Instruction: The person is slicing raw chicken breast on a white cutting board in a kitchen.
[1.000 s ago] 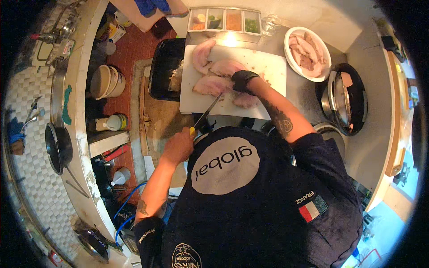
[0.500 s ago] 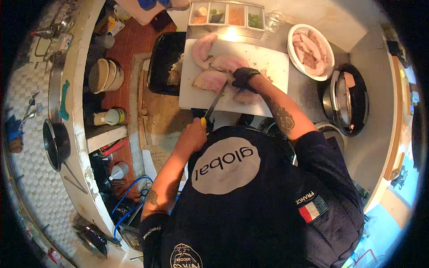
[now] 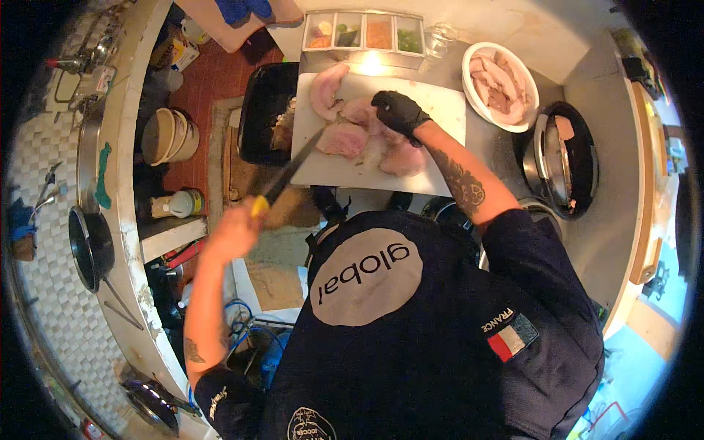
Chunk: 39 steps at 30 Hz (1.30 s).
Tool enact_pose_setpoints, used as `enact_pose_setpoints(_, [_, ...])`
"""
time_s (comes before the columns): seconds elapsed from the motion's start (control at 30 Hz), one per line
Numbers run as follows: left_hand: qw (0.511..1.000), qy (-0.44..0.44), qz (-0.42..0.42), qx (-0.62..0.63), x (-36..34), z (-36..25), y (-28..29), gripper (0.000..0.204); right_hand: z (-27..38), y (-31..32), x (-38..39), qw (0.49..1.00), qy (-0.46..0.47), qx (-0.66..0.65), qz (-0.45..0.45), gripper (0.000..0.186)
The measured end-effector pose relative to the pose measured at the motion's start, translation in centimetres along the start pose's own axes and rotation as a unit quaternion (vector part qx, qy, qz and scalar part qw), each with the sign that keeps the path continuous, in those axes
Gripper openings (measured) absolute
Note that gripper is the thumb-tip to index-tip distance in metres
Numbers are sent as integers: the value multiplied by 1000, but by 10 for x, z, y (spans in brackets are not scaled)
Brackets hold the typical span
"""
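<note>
My bare left hand [image 3: 235, 233] is wrapped round the yellow handle of a long knife [image 3: 282, 180]. The blade is blurred and angles up over the left edge of the white cutting board [image 3: 449, 143], its tip close to the meat. Pale pink slabs of raw meat lie on the board: a curved one [image 3: 325, 92] at far left, one [image 3: 343, 140] nearest the knife, and another [image 3: 402, 158] at the near right. My right hand [image 3: 400, 114], in a black glove, rests over the middle pieces with fingers curled; what is under its fingertips is hidden.
Beyond the board stands a metal rack [image 3: 359, 59] of chopped vegetables. A white bowl [image 3: 467, 82] of meat strips sits at far right, with a black pan [image 3: 589, 158] nearer. Left of the board is a black bin [image 3: 251, 110]; buckets [image 3: 157, 138] stand further left.
My left hand has swung left and toward me, drawing the knife away from between the slabs. My right hand has shifted slightly farther away, and the near-right slab shows more fully.
</note>
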State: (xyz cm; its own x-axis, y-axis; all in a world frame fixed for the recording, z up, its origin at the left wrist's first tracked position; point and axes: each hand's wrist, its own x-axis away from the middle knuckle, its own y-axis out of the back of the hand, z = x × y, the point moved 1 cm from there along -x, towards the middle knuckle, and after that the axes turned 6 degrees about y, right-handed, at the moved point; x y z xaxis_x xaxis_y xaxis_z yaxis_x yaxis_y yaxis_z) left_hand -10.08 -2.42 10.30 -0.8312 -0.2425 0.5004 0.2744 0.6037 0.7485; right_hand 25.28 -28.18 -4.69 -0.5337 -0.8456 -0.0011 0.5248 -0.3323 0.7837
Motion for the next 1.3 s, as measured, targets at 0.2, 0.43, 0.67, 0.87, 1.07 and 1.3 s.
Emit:
enact_pose_setpoints(0.2, [967,118,-10,227,-46,-16,5,22,57,-3,-5,987,83,128,50,46])
enact_pose_setpoints(0.43, [865,67,-25,496,-47,-41,-70,21,91,-66,2,988,-55,93,112,66])
enact_pose_setpoints(0.67, [836,129,-49,531,-21,-40,-71,19,82,-77,17,999,12,43,-4,46])
enact_pose_setpoints(0.87, [848,114,-72,512,-19,-66,-46,17,43,-29,11,995,0,-58,-76,29])
enact_pose_setpoints(1.07, [868,80,-82,483,-20,-74,-44,14,-75,141,41,975,-19,-87,-202,32])
enact_pose_setpoints(1.3, [886,63,-81,453,-27,-71,-54,16,-89,223,90,958,-183,159,-155,47])
